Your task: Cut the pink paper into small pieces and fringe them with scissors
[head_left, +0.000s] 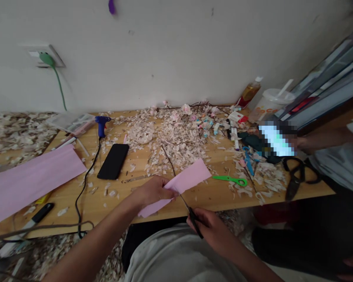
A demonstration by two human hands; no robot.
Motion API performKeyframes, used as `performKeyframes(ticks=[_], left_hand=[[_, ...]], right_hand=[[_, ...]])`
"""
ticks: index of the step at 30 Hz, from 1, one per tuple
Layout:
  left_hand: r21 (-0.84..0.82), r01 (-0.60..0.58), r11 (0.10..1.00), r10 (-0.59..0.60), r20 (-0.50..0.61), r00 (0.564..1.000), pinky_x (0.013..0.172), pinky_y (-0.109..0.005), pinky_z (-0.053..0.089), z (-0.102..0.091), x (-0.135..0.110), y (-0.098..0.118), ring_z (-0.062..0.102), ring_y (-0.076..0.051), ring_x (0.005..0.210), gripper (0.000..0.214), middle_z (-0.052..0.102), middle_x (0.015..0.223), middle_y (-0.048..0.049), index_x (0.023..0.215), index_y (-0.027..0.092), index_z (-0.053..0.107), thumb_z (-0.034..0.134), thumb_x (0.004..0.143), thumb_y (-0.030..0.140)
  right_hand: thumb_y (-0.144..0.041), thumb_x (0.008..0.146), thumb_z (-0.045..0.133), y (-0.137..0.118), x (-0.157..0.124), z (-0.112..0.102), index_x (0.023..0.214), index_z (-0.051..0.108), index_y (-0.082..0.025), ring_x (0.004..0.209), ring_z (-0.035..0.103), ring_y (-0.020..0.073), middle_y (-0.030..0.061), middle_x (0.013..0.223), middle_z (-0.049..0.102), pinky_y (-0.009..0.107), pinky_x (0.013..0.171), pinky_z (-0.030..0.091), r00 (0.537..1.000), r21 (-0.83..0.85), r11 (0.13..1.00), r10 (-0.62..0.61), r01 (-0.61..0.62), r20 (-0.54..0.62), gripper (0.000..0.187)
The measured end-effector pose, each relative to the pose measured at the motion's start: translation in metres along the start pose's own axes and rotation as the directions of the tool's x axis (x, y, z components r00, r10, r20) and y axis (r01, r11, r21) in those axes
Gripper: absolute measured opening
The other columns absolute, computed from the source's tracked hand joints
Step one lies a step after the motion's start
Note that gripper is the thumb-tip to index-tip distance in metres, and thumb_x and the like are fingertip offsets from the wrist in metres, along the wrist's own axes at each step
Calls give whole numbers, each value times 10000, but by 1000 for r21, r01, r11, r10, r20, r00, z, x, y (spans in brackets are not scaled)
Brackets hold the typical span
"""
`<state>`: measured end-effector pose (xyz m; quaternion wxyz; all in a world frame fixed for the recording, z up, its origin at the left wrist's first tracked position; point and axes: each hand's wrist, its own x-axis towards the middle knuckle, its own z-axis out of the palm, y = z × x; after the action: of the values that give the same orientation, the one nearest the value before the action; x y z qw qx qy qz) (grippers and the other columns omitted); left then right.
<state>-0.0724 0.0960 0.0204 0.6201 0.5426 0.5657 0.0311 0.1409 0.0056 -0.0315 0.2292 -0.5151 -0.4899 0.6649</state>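
Note:
My left hand (157,191) pinches a strip of pink paper (194,174) above the table's front edge, and part of the strip is hidden behind my fingers. In my right hand (208,225) is a pair of black-handled scissors (195,223), their narrow blades pointing up and left to the paper beside my left fingers. Whether the blades are cutting into it I cannot tell. Just beyond the strip shows a thin dark stem (168,158); its lower end goes out of sight behind the paper. Right of the strip lies a green plastic pair of scissors (229,179).
Petal-like scraps (179,137) cover much of the table. Leftward are a large pink sheet (35,178), a black phone (113,161) and a blue glue gun (101,124) with its cord. At right, a co-worker's hand (301,143) is near big black scissors (300,174) and a cup (272,103).

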Motion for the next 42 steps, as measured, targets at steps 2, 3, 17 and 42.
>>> performKeyframes(ticks=[2,3,17,42], left_hand=[[2,3,1000,-3,-3,1000,447,-243,369,0,-1,2,521,-151,500,304,579,619,-6,724,198,600,635,694,498],[3,6,1000,-6,-2,1000,442,-239,359,-1,-1,3,519,-149,498,309,574,616,-5,715,198,593,628,700,504],[-64,-46,997,52,105,993,457,-225,279,-8,2,0,439,-108,495,361,521,602,22,745,177,598,653,711,532],[-31,-69,997,73,132,989,446,-221,255,-21,-6,-5,384,-93,487,442,459,576,31,688,162,589,613,755,598]], right_hand=[[-424,836,599,2,1,0,787,580,-174,741,531,160,1,760,589,242,652,365,1000,-3,1000,1,-1,-10,255],[-427,838,596,2,2,0,785,580,-174,735,528,158,0,755,585,242,648,364,1000,-7,1000,-2,2,-14,259],[-374,858,583,0,5,-2,832,605,-157,802,569,186,37,823,642,256,708,418,997,-99,994,-54,49,-50,220],[-365,841,587,-8,4,5,851,596,-169,842,602,207,41,844,650,268,743,442,998,-102,993,-56,52,-33,196]])
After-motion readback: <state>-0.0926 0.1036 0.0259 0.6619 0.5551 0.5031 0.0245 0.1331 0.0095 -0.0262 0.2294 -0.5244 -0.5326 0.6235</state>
